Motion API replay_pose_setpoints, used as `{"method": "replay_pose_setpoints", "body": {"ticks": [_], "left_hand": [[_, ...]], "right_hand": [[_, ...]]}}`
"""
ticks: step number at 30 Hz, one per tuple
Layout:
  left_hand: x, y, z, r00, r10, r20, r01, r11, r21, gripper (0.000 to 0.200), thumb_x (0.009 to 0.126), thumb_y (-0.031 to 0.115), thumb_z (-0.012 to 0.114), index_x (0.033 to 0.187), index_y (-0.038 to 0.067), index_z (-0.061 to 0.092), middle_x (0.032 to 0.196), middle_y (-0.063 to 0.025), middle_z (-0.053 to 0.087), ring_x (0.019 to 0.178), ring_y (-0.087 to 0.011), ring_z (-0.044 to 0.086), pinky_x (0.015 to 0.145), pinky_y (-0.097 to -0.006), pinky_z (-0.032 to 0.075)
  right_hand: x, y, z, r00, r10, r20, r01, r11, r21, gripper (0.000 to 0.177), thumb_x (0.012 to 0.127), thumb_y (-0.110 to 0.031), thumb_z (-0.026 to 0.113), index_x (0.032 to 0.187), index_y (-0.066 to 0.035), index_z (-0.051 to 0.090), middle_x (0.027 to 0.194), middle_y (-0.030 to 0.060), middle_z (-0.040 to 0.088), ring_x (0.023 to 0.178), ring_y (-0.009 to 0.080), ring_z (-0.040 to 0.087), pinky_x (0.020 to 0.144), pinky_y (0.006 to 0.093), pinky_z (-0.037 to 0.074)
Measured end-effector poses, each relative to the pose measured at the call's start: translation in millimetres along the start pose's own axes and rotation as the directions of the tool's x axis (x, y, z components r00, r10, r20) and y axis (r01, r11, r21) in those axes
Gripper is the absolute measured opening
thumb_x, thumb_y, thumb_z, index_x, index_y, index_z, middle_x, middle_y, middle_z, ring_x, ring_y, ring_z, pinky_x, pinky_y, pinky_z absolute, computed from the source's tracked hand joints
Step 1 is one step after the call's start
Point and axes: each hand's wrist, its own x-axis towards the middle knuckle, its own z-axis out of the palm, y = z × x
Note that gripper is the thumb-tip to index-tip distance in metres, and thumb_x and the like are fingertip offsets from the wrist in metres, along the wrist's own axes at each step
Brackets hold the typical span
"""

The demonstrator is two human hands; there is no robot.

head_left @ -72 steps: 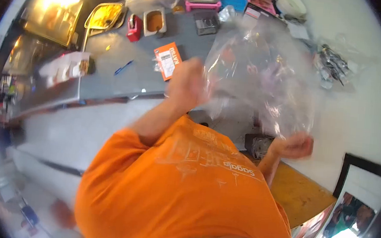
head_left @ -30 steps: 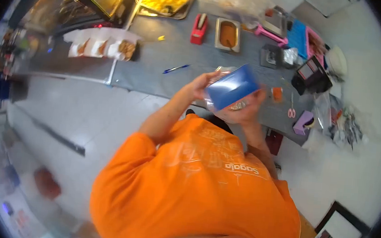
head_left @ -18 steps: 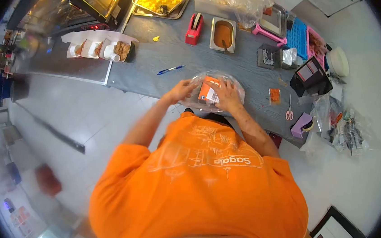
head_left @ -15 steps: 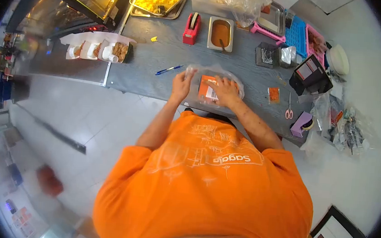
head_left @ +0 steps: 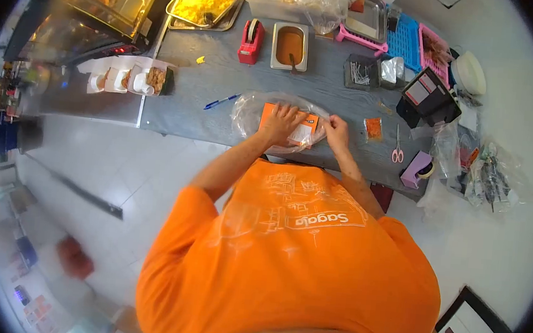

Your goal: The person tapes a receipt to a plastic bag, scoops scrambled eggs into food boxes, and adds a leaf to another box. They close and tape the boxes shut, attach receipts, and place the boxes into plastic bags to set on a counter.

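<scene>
A clear plastic bag (head_left: 244,115) lies near the front edge of the grey counter, with an orange and white printed packet (head_left: 305,134) in or under it. My left hand (head_left: 281,123) rests on the packet, its fingers spread. At the right rim of the bag, my right hand (head_left: 336,132) pinches the plastic between closed fingers. Left of the bag is a blue pen (head_left: 221,102). To the right of my right hand lies a small bag of orange bits (head_left: 372,129), and beside it pink-handled scissors (head_left: 397,154).
Behind the bag stand a red tape dispenser (head_left: 251,42), a metal pan of brown sauce (head_left: 290,47) and a tray of yellow food (head_left: 203,4). Filled food boxes (head_left: 124,78) are at the left. A black box (head_left: 431,97) and purple tape dispenser (head_left: 416,169) are at the right.
My left hand has moved right onto the packet. My right hand has left the packet and gone right to the bag's rim. The bag is now spread out rounder, and the view has shifted slightly.
</scene>
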Motion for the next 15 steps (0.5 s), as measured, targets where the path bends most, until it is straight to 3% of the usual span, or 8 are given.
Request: {"method": "replay_pose_setpoints", "body": {"ticks": [1, 3, 4, 7, 9, 12, 14, 15], "left_hand": [[-3.4, -2.9, 18.6, 1.000, 0.009, 0.002, -0.009, 1.000, 0.004, 0.083, 0.067, 0.041, 0.074, 0.135, 0.010, 0.038, 0.126, -0.0145, 0.047, 0.120, -0.0347, 0.042, 0.098, -0.0497, 0.034], [-3.8, -12.2, 42.7, 0.999, 0.042, -0.005, -0.039, 0.958, 0.285, 0.094, 0.065, 0.052, 0.071, 0.139, 0.010, 0.031, 0.130, -0.0154, 0.045, 0.123, -0.0354, 0.040, 0.101, -0.0525, 0.030], [-1.2, -7.4, 21.1, 0.999, 0.052, -0.006, -0.048, 0.956, 0.289, 0.094, 0.065, 0.052, 0.071, 0.139, 0.010, 0.031, 0.130, -0.0154, 0.045, 0.123, -0.0354, 0.040, 0.101, -0.0525, 0.030], [-2.1, 10.5, -39.4, 0.943, -0.258, 0.210, 0.274, 0.960, -0.050, 0.093, 0.064, 0.060, 0.070, 0.136, 0.010, 0.037, 0.120, -0.0216, 0.054, 0.109, -0.0355, 0.054, 0.092, -0.0458, 0.042], [4.2, 2.8, -48.9, 0.904, -0.149, 0.400, 0.245, 0.948, -0.202, 0.093, 0.065, 0.060, 0.069, 0.136, 0.009, 0.038, 0.121, -0.0232, 0.054, 0.108, -0.0368, 0.054, 0.092, -0.0446, 0.042], [3.2, 18.4, -87.1, 0.829, -0.053, 0.557, 0.286, 0.896, -0.339, 0.083, 0.071, 0.049, 0.066, 0.137, 0.007, 0.039, 0.127, -0.0248, 0.050, 0.114, -0.0383, 0.052, 0.096, -0.0411, 0.041], [-18.3, 11.7, -69.8, 0.981, 0.130, 0.143, -0.014, 0.785, -0.619, 0.075, 0.077, 0.039, 0.062, 0.140, 0.007, 0.035, 0.125, -0.0251, 0.051, 0.115, -0.0376, 0.051, 0.098, -0.0416, 0.041], [-26.5, 19.1, -93.0, 0.983, 0.170, -0.067, -0.182, 0.914, -0.364, 0.056, 0.082, 0.032, 0.058, 0.130, 0.005, 0.047, 0.116, -0.0254, 0.056, 0.110, -0.0378, 0.054, 0.093, -0.0435, 0.043]], "right_hand": [[-3.3, -22.5, -4.2, 1.000, 0.001, -0.009, -0.001, 1.000, 0.005, 0.019, 0.085, -0.017, 0.063, 0.081, 0.001, 0.055, 0.066, 0.0029, 0.057, 0.058, 0.0119, 0.055, 0.054, 0.0258, 0.044], [-7.5, -95.0, -26.3, 0.988, 0.155, -0.002, -0.102, 0.662, 0.742, 0.017, 0.085, -0.007, 0.060, 0.074, -0.003, 0.048, 0.061, -0.0012, 0.051, 0.055, 0.0080, 0.050, 0.053, 0.0235, 0.042], [-13.9, -124.6, -40.9, 0.988, 0.153, -0.011, -0.093, 0.660, 0.746, 0.017, 0.085, -0.007, 0.060, 0.074, -0.003, 0.048, 0.061, -0.0012, 0.051, 0.055, 0.0080, 0.050, 0.053, 0.0235, 0.042], [-39.6, -169.5, -56.2, 0.994, -0.053, 0.093, -0.008, 0.831, 0.556, 0.022, 0.083, 0.001, 0.058, 0.071, -0.007, 0.041, 0.065, -0.0022, 0.047, 0.057, 0.0062, 0.048, 0.053, 0.0221, 0.041], [-42.5, -181.0, -50.7, 0.992, -0.129, -0.010, 0.129, 0.975, 0.179, 0.019, 0.080, 0.004, 0.059, 0.076, -0.007, 0.045, 0.070, -0.0023, 0.045, 0.064, 0.0061, 0.048, 0.056, 0.0214, 0.040], [-50.2, -224.8, -60.2, 0.933, -0.294, -0.209, 0.338, 0.915, 0.219, 0.015, 0.077, 0.003, 0.060, 0.081, -0.006, 0.048, 0.070, -0.0019, 0.044, 0.067, 0.0060, 0.049, 0.056, 0.0217, 0.039], [-39.4, -234.4, -76.0, 0.962, -0.248, -0.113, 0.259, 0.962, 0.085, 0.014, 0.076, -0.001, 0.060, 0.085, -0.007, 0.051, 0.070, 0.0020, 0.048, 0.065, 0.0120, 0.054, 0.057, 0.0282, 0.042], [-32.4, -233.7, -83.6, 0.980, -0.197, -0.019, 0.196, 0.979, -0.062, 0.017, 0.075, -0.005, 0.061, 0.089, -0.007, 0.053, 0.071, 0.0059, 0.052, 0.063, 0.0179, 0.058, 0.059, 0.0346, 0.046]]}}
